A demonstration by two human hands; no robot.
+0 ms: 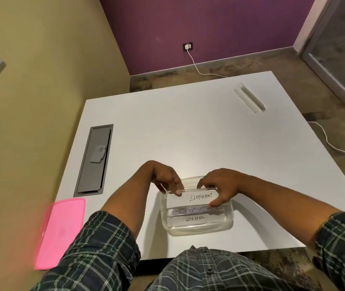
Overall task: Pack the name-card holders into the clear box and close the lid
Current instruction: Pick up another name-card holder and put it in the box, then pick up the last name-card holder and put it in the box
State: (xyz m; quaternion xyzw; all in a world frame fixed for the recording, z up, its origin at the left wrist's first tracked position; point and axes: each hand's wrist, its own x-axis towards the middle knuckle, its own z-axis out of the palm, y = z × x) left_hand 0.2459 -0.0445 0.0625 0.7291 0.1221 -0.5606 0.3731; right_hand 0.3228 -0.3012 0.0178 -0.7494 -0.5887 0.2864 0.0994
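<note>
The clear box [196, 226] stands on the white table near its front edge. Inside lies a name-card holder marked ZEBRA [195, 219], with another card showing behind it. Both hands hold a holder marked ELEPHANT [196, 198] tilted over the box's opening. My left hand [166, 178] pinches its left end. My right hand [220, 186] grips its right end, thumb at the lower edge. One more clear holder [249, 97] lies far off at the table's back right. The pink lid [61, 232] lies flat at the table's front left corner.
A grey cable hatch [94, 160] is set into the table at the left. A white cable [335, 148] runs over the floor to the right of the table. Walls stand close at the left and back.
</note>
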